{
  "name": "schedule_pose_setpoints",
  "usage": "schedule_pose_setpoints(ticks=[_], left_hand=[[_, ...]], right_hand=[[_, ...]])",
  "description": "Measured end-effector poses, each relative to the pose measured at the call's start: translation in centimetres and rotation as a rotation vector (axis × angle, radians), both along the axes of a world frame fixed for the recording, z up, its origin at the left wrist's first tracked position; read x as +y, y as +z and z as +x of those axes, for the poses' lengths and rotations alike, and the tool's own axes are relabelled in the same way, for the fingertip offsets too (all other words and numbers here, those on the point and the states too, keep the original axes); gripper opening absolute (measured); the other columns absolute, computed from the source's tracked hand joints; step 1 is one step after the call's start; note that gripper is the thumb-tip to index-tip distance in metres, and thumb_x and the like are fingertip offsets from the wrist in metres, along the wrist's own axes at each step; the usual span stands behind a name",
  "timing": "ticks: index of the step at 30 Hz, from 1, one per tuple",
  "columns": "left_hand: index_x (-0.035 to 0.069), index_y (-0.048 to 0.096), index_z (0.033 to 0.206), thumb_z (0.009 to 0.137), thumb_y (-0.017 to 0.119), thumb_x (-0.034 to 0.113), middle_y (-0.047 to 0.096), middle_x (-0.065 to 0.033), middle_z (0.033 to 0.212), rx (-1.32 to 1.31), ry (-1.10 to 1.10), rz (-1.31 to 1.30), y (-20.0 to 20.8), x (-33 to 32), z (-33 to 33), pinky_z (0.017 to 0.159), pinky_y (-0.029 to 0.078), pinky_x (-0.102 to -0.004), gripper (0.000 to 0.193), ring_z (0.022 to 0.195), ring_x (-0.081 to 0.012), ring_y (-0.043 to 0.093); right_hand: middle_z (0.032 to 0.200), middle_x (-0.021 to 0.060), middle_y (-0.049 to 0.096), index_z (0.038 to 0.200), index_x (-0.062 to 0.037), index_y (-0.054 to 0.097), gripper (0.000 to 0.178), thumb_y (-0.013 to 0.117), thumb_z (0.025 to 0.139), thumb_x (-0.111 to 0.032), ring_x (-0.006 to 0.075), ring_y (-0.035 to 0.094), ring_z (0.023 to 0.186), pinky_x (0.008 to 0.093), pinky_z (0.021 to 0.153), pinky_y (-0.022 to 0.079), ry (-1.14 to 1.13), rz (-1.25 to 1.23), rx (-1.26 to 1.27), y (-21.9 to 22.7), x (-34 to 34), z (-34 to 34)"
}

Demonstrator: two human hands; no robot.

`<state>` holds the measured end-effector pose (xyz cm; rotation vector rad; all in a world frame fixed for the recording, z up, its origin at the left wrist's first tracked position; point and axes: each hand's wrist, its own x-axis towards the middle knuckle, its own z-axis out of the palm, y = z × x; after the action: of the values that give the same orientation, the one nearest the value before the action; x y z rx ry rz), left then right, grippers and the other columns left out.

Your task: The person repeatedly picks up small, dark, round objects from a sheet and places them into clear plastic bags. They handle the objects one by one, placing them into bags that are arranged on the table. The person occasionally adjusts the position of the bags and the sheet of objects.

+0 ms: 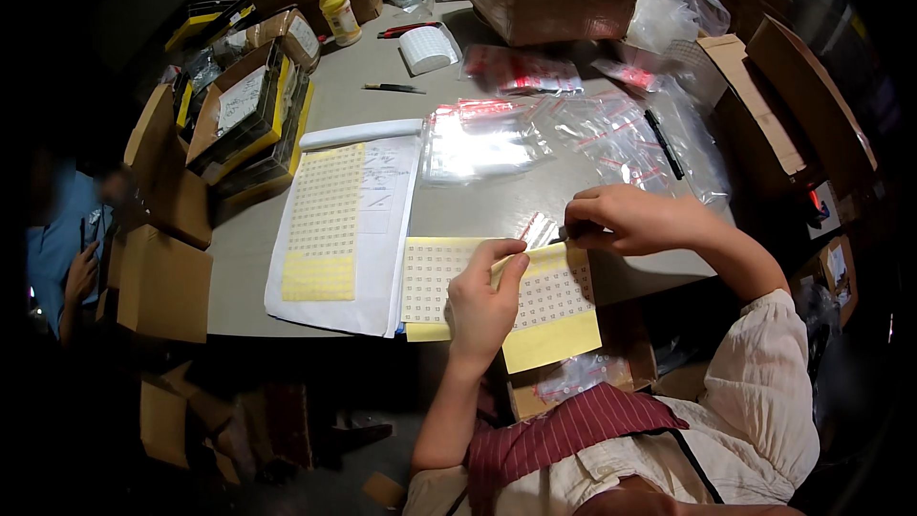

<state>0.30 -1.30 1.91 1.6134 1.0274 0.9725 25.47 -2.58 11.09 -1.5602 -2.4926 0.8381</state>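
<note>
My left hand (484, 304) pinches a yellow sheet of small white stickers (554, 296) by its upper edge, between thumb and finger. This sheet hangs over the table's front edge, tilted toward me. My right hand (621, 220) is closed at the sheet's upper right corner; a small dark thing shows at its fingertips, too small to name. Beneath my left hand lies another yellow sticker sheet (430, 279) on the table. Just beyond the hands is a small clear bag (538, 229) with reddish stripes. To the left, a further sticker sheet (325, 205) rests on a paper pad (382, 258).
Clear zip bags (482, 143) and a black pen (664, 144) lie beyond my hands. Farther back are a label roll (428, 49), a yellow bottle (338, 11) and an open cardboard box (544, 5). Cartons line both sides; another person (72, 229) is at far left.
</note>
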Motion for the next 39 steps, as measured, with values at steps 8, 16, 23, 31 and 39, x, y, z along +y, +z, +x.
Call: schedule_pose_setpoints(ticks=[8, 16, 23, 31, 39], left_hand=[[0.010, 0.074, 0.110, 0.097, 0.070, 0.025, 0.077, -0.0109, 0.098, 0.074, 0.061, -0.047, 0.7, -0.1, -0.1, 0.076, 0.055, -0.0373, 0.020, 0.087, -0.0290, 0.075], [0.010, 0.074, 0.109, 0.097, 0.069, 0.025, 0.077, -0.0115, 0.096, 0.047, 0.079, 0.033, 0.4, 0.0, 0.3, 0.076, 0.055, -0.0374, 0.020, 0.087, -0.0296, 0.075], [0.009, 0.073, 0.110, 0.096, 0.070, 0.024, 0.077, -0.0113, 0.101, 0.038, 0.064, 0.000, 0.3, 0.0, 0.2, 0.078, 0.055, -0.0366, 0.020, 0.093, -0.0295, 0.075], [0.010, 0.073, 0.110, 0.096, 0.070, 0.026, 0.078, -0.0109, 0.102, 0.027, 0.048, 0.008, 0.0, 0.1, 0.3, 0.078, 0.055, -0.0366, 0.021, 0.093, -0.0285, 0.075], [0.011, 0.072, 0.114, 0.094, 0.073, 0.025, 0.078, -0.0094, 0.100, -0.010, 0.084, 0.078, -0.8, 0.2, 0.4, 0.065, 0.050, -0.0340, 0.024, 0.067, -0.0195, 0.067]], right_hand=[[0.104, 0.0197, 0.061, 0.107, 0.0008, 0.056, 0.028, 0.068, 0.082, 0.003, 0.0405, 0.061, 0.105, 0.0468, 0.089, 0.051, 0.007, 0.373, 0.057, -1.3, -2.1, -0.8], [0.100, 0.0184, 0.062, 0.116, -0.0011, 0.050, 0.031, 0.061, 0.088, 0.003, 0.0411, 0.063, 0.095, 0.0476, 0.081, 0.051, 0.079, 0.659, 0.151, -5.5, 6.2, 3.1], [0.093, 0.0183, 0.066, 0.102, -0.0014, 0.053, 0.024, 0.065, 0.081, -0.003, 0.0414, 0.066, 0.092, 0.0506, 0.074, 0.050, -0.268, 0.146, -0.326, -0.7, 5.8, 1.0], [0.107, 0.0150, 0.060, 0.096, 0.0002, 0.065, 0.023, 0.074, 0.086, -0.018, 0.0351, 0.052, 0.112, 0.0462, 0.097, 0.045, -0.098, 0.641, -0.042, -7.2, 11.6, 5.2], [0.105, 0.0163, 0.062, 0.084, -0.0056, 0.068, 0.030, 0.085, 0.072, -0.027, 0.0378, 0.050, 0.113, 0.0462, 0.098, 0.043, -0.507, 0.387, -0.260, -6.7, 13.2, 7.7]])
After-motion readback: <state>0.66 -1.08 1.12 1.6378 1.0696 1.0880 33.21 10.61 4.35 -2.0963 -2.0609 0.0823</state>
